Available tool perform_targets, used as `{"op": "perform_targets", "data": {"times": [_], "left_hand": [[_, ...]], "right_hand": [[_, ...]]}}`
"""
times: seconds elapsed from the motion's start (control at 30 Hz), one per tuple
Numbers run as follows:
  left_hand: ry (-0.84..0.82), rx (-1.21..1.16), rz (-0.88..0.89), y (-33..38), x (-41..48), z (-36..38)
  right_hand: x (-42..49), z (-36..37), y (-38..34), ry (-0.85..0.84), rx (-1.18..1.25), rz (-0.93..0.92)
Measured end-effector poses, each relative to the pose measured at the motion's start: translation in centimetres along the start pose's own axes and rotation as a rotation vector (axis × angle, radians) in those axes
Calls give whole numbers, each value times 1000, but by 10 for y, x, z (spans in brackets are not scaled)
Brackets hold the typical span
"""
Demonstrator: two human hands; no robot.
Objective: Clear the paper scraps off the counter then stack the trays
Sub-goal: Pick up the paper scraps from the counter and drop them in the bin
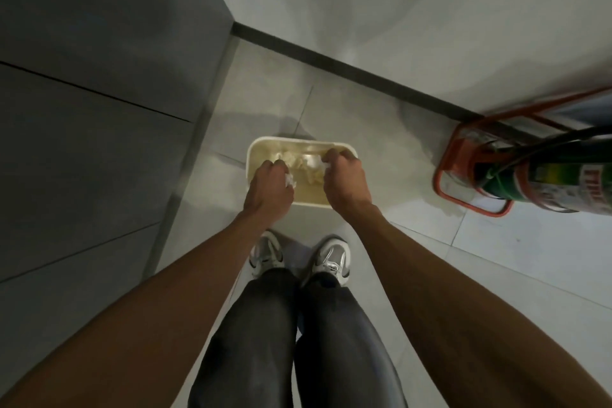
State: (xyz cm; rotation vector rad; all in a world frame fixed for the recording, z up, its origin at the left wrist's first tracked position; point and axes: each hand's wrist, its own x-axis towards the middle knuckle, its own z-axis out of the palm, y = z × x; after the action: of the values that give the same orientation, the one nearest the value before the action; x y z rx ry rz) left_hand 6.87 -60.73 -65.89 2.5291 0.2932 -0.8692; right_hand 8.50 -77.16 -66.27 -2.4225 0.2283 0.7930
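A white waste bin (265, 141) stands on the floor in front of my feet, with crumpled paper scraps (306, 164) lying inside it. Both my hands hang over its opening. My left hand (270, 184) has its fingers curled round a white paper scrap (58, 180) that peeks out at the fingertips. My right hand (344, 177) is also curled, pinching a white paper scrap (319, 162) above the bin. No trays or counter top show in this view.
A dark grey cabinet face (99, 109) rises on the left. A white wall with a dark skirting (331, 60) runs behind the bin. A fire extinguisher (543, 182) sits in a red floor stand (463, 175) at the right. My shoes (298, 258) are on the tiled floor.
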Motion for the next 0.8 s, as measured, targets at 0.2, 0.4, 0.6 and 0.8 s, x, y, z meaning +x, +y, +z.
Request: {"op": "perform_targets", "data": {"times": [0.2, 0.4, 0.6, 0.8], "left_hand": [[-36, 32, -27, -1, 9, 6], [-3, 87, 27, 21, -45, -56], [125, 7, 53, 63, -147, -164], [220, -121, 90, 105, -261, -276]], "right_hand": [[1, 2, -3, -94, -78, 6], [-52, -52, -35, -9, -92, -27], [-139, -146, -109, 125, -29, -94], [-239, -243, -196, 200, 30, -182]]}}
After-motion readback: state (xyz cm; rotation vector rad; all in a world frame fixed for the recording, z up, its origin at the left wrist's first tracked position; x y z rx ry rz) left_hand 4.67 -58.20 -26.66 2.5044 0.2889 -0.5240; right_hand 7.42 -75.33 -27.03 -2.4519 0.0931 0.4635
